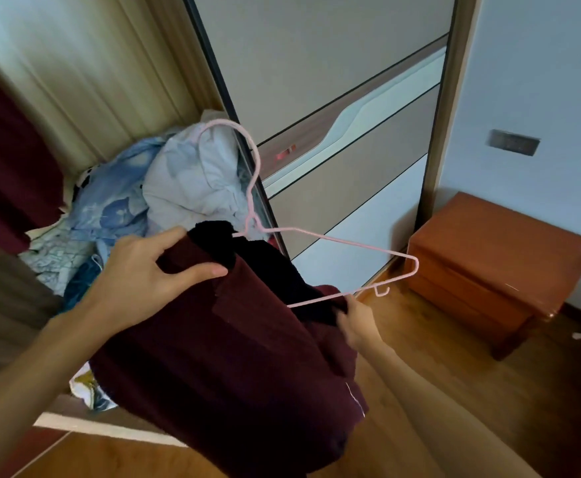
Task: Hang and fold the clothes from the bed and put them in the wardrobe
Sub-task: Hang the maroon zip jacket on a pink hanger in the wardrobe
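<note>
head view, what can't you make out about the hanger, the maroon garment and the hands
- Head view: pink hanger, left arm hidden under the maroon garment.
- Garment type unclear; bunched, bottom cut off by the frame's edge.
- Right hand blurred; fingers hidden by cloth, grip unclear.
- Left hand grips the garment; fingertips tucked behind it.
</note>
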{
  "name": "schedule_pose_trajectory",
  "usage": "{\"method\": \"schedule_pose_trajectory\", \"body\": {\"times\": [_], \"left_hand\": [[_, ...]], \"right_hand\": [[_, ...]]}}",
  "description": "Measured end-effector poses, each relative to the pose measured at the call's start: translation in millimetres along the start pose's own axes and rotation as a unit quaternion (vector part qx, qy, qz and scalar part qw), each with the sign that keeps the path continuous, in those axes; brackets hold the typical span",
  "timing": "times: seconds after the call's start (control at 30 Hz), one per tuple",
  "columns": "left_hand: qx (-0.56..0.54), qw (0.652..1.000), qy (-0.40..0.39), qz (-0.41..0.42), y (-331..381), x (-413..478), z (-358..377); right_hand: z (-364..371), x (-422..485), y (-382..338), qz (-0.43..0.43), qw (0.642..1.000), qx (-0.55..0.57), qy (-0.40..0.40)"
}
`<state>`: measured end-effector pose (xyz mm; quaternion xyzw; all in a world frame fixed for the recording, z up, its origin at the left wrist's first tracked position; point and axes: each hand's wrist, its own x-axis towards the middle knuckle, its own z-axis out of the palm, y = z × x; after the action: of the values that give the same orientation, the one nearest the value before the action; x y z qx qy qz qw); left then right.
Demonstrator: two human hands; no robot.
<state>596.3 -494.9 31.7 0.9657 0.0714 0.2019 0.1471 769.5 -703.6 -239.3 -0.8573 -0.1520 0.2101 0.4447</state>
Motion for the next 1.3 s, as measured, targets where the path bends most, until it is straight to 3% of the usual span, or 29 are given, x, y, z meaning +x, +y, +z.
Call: {"method": "schedule_pose_trajectory", "body": {"times": [0.17, 0.33, 0.57, 0.73, 0.9, 1.03, 1.17, 1.27, 1.3], "left_hand": [[-0.016, 1.0, 0.016, -0.005, -24, -35, -14], [-0.038, 0.999, -0.008, -0.017, -34, -55, -18], [0.038, 0.996, 0.046, -0.072, -47, -64, -22], [0.063, 0.988, 0.09, -0.113, -59, -72, -40], [0.085, 0.985, 0.104, -0.106, -76, -81, -52], [0.051, 0.986, 0.112, -0.108, -67, -75, -37], [-0.021, 0.983, 0.113, -0.143, -64, -68, -36], [-0.099, 0.971, 0.158, -0.147, -76, -76, -65], [-0.114, 0.968, 0.179, -0.138, -78, -80, -76]], "right_hand": [[-65, 12, -32, -0.047, 0.998, 0.012, 0.047], [-115, 9, -116, -0.084, 0.991, 0.071, 0.082], [-142, -36, -201, -0.221, 0.967, -0.034, 0.121], [-158, -42, -213, -0.229, 0.962, -0.105, 0.106], [-147, -55, -225, -0.212, 0.97, -0.1, 0.07], [-89, -91, -259, -0.254, 0.965, -0.03, 0.051], [-20, -134, -294, -0.388, 0.92, -0.046, -0.028], [-31, -143, -305, -0.462, 0.866, -0.12, -0.15], [-43, -140, -305, -0.488, 0.846, -0.152, -0.152]]}}
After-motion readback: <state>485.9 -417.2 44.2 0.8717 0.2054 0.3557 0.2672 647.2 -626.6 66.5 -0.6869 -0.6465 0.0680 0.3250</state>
